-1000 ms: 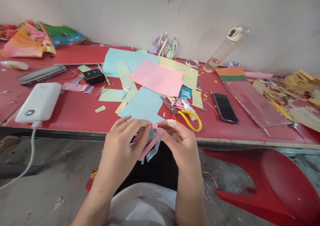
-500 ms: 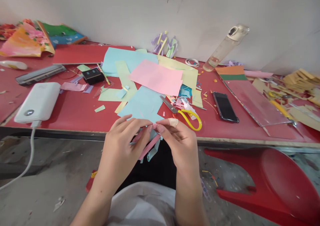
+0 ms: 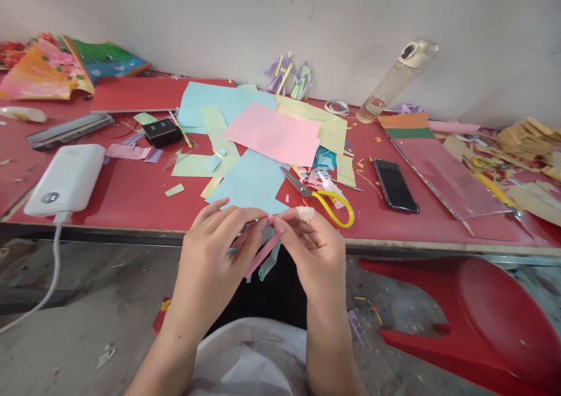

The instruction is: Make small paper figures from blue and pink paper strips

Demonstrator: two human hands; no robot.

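Note:
My left hand (image 3: 221, 247) and my right hand (image 3: 313, 247) meet fingertip to fingertip just off the table's front edge. Both pinch a small pink piece of paper between thumb and forefinger. A pink paper strip (image 3: 263, 254) slants down below the fingertips, and a light blue strip (image 3: 269, 261) hangs behind it; how they join is hidden by my fingers. A bandage (image 3: 305, 213) wraps my right forefinger. Just beyond the hands lies a light blue sheet (image 3: 252, 180), with yellow-handled scissors (image 3: 335, 209) to its right.
A pink sheet (image 3: 274, 133) lies over other coloured papers. To the left are a white power bank (image 3: 65, 180) and a black box (image 3: 162, 132). A phone (image 3: 395, 186), a tilted water bottle (image 3: 394, 83) and a plastic folder (image 3: 451, 177) are right. A red chair (image 3: 499, 320) stands below.
Hands and paper strips are almost where they were, with the pinch still held. The fingertips have shifted only very slightly, and the view has moved a little.

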